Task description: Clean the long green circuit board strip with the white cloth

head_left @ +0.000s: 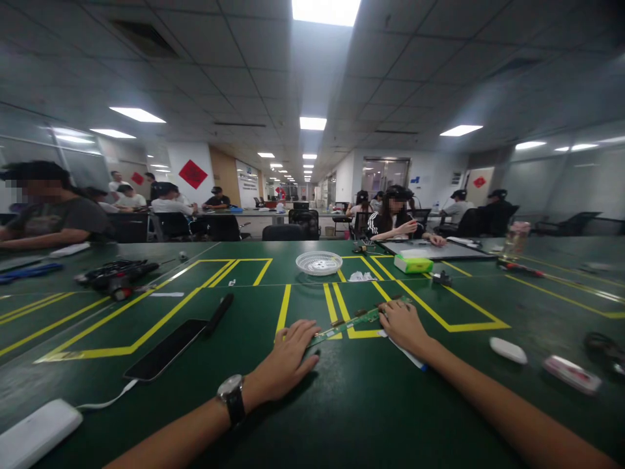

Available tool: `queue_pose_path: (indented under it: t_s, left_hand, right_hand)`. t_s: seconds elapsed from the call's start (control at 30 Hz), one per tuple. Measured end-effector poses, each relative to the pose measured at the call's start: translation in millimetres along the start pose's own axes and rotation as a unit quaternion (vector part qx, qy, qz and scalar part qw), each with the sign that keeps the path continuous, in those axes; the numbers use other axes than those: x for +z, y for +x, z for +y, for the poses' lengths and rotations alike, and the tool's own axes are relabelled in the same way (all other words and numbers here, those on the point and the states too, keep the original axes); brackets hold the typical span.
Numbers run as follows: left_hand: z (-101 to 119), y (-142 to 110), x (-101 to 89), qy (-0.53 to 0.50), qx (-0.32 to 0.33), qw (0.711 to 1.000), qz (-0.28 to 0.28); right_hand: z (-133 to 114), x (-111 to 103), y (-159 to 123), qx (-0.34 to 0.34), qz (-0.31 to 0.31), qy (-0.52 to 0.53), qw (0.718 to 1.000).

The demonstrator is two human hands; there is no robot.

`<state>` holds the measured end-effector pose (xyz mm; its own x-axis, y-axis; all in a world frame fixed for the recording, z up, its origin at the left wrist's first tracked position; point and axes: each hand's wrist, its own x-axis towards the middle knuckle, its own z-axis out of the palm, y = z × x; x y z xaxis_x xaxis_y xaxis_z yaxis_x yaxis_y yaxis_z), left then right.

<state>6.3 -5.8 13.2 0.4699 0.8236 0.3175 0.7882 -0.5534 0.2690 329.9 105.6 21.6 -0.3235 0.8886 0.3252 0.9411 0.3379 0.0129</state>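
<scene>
A long, narrow green circuit board with small dark parts along it runs at a slant between my two hands, low over the green table. My left hand, with a watch on its wrist, has the near left end of the board between thumb and fingers. At the far right end, my right hand has its fingers bent over the board; its thumb is hidden. Partly under that hand lies a flat white piece with a blue tip. Yellow tape lines mark the tabletop around the board.
A white basket stands ahead, with a green tissue pack to its right. A phone cabled to a white power bank lies left. White cases sit right. A power tool lies far left. People sit beyond.
</scene>
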Motion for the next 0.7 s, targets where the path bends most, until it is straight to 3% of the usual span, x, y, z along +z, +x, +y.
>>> queue_pose_path:
  t_s: [0.7]
  left_hand:
    - [7.6,0.0,-10.9,-0.038,0.007,0.999,-0.024]
  right_hand:
    - [15.4,15.0,5.4,-0.045,-0.103,0.072,0.991]
